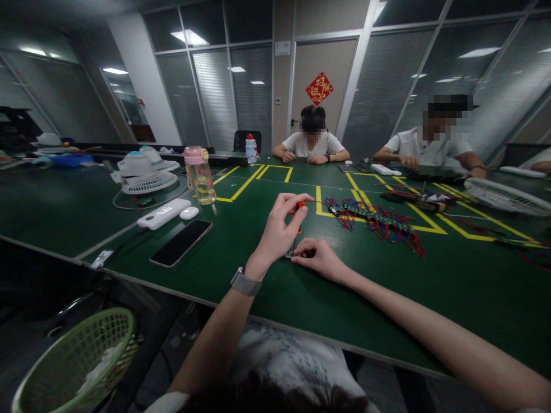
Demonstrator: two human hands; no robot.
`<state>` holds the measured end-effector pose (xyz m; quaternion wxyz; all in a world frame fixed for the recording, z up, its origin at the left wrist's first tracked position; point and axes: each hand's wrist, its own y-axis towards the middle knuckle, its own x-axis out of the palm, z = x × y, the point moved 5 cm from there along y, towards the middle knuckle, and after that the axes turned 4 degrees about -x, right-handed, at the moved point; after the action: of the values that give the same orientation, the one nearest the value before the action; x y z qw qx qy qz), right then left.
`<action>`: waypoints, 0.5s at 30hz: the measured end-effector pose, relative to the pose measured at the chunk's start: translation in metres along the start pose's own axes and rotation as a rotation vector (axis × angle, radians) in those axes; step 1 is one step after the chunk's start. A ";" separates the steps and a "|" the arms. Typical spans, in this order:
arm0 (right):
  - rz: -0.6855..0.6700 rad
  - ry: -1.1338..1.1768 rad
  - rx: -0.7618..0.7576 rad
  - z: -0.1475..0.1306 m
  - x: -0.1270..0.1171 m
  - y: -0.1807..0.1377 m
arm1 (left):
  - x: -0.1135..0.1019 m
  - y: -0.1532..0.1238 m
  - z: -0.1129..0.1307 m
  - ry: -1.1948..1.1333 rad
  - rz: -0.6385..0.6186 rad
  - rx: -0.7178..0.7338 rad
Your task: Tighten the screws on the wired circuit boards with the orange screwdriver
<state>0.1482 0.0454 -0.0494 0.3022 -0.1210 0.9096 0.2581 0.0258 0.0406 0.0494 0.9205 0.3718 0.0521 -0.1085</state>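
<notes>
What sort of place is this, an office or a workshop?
Probably a small electronics assembly room inside an office: a green table marked with yellow tape, a heap of red-and-blue wired boards, and glass partitions with blinds. The left hand holds an orange tool over a small board under the right hand.

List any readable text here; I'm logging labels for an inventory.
Nothing can be quoted.
Red diamond sign on the door: gold characters, too blurred.
White plate beside the door: too small.
White tag at the table edge: blurred.
Red tool in the left hand: no print visible.
</notes>
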 end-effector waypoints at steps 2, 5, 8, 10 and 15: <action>-0.003 0.002 -0.002 -0.001 0.000 0.000 | 0.004 0.000 -0.002 -0.155 -0.059 -0.029; -0.006 0.013 -0.001 -0.002 -0.001 0.000 | 0.001 0.000 -0.007 -0.241 -0.029 -0.071; -0.009 0.021 0.004 -0.003 -0.001 0.000 | -0.008 -0.001 -0.008 -0.100 0.067 -0.068; -0.002 0.021 0.008 -0.002 -0.001 0.000 | -0.010 -0.001 -0.007 -0.028 0.074 -0.053; 0.008 0.014 0.008 0.000 -0.001 0.001 | -0.006 -0.001 -0.005 -0.205 -0.026 -0.064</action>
<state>0.1490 0.0468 -0.0483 0.2952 -0.1177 0.9133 0.2548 0.0195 0.0445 0.0463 0.9308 0.3286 -0.0340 -0.1564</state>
